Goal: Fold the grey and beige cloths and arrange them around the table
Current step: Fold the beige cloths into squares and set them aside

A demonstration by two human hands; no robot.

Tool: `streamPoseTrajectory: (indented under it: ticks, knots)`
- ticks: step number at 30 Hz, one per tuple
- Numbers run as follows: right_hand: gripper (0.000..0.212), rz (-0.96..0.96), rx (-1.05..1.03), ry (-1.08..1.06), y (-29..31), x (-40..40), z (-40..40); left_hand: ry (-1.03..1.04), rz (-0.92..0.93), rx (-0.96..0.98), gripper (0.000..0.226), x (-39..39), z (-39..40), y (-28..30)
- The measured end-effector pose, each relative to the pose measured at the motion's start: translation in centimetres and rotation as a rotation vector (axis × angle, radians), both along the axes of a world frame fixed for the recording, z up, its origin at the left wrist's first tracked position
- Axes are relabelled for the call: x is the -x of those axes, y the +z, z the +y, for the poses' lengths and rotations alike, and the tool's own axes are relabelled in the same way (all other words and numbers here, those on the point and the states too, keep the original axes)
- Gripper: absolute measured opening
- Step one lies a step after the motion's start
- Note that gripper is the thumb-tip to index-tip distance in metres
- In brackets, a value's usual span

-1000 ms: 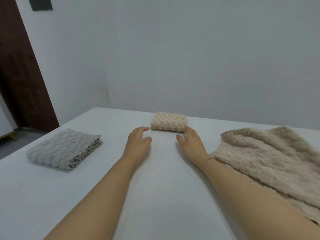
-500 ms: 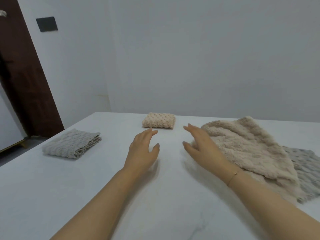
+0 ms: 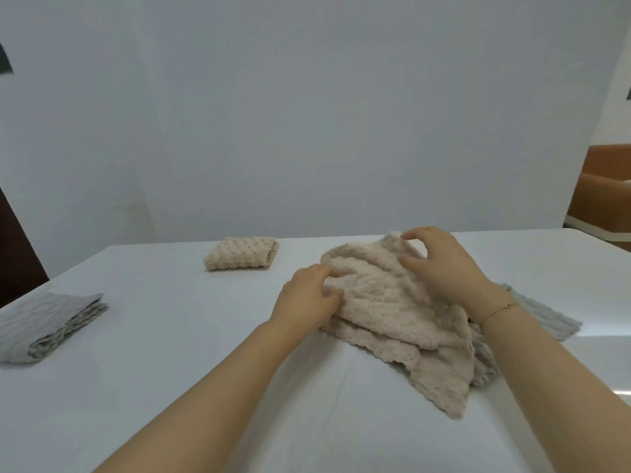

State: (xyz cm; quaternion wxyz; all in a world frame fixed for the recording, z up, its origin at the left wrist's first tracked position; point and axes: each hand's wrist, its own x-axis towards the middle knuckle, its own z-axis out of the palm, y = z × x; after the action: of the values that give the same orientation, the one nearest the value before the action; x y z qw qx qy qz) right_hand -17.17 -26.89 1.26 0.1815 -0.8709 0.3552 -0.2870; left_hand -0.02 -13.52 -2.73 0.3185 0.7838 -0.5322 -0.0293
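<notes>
1. You have a fluffy, rumpled beige cloth (image 3: pixel 392 302) lying unfolded in a loose heap at the right of centre on the white table (image 3: pixel 170 370); its scalloped lower corner points toward you.
2. Your left hand (image 3: pixel 307 298) grips the heap's left edge, fingers curled into the pile.
3. Your right hand (image 3: pixel 440 264) holds the far upper part of the same cloth, fingertips pinching its raised top edge; a thin gold bracelet (image 3: pixel 502 308) circles that wrist.
4. Under the heap lies an unfolded grey knobbly cloth (image 3: pixel 546 319), showing past your right wrist and below the beige edge.
5. Count the beige pieces: two. The second is a small folded beige bobbled cloth (image 3: pixel 242 257) near the table's far edge, well apart from your hands.
6. Count the grey pieces: two. The other is a folded grey textured cloth (image 3: pixel 47 326) at the table's left side.
</notes>
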Motion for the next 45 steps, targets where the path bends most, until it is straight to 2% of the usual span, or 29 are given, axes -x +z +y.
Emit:
streamPoseTrajectory:
  ticks: [3,5,8,12,15,18,21,23,28,31,37,41,45]
  knots:
    - [0.050,-0.007,-0.087,-0.089,-0.8,0.5,-1.1,-0.018,0.013,-0.010,0.032,0.7,-1.7,-0.9]
    - [0.048,-0.006,-0.127,-0.123,-1.4,0.3,-1.6,-0.018,0.023,0.010,0.029,0.9,-2.0,-1.6]
    - [0.023,-0.035,-0.059,-0.161,-1.9,-0.4,-1.9,0.023,0.078,0.100,0.014,0.6,-2.2,-2.2]
    - [0.025,-0.089,0.064,-0.184,-2.2,-1.1,-1.8,0.042,0.182,0.152,0.008,0.3,-2.0,-2.2]
    - [0.023,-0.215,0.064,-0.130,-1.7,-1.4,-1.1,0.047,0.293,0.224,0.005,0.1,-1.1,-1.4]
    - [0.019,-0.401,-0.037,-0.026,-0.2,-1.6,0.4,0.047,0.346,0.316,0.006,-0.4,0.6,0.3]
    - [0.013,-0.591,-0.272,0.097,1.4,-2.1,1.9,0.019,0.338,0.390,0.010,-1.1,3.3,2.3]
    - [0.013,-0.637,-0.377,0.183,2.1,-2.5,3.1,0.003,0.307,0.433,0.009,-1.6,5.6,3.4]
    - [0.011,-0.552,-0.489,0.325,1.5,-4.8,6.6,0.009,0.213,0.426,0.009,-3.9,11.9,4.2]
    - [0.010,-0.426,-0.486,0.408,-0.2,-6.8,9.2,-0.015,0.186,0.273,0.007,-6.2,15.7,3.4]
    - [0.012,-0.197,-0.335,0.535,-5.0,-9.6,13.5,0.008,0.236,0.006,0.004,-9.4,20.9,0.1]
    - [0.022,-0.080,-0.205,0.581,-7.2,-10.1,15.2,-0.034,0.284,0.065,0.006,-9.8,22.0,-1.5]
    - [0.027,-0.070,-0.143,0.586,-7.6,-9.9,15.7,-0.008,0.331,0.121,0.005,-10.2,22.0,-2.0]
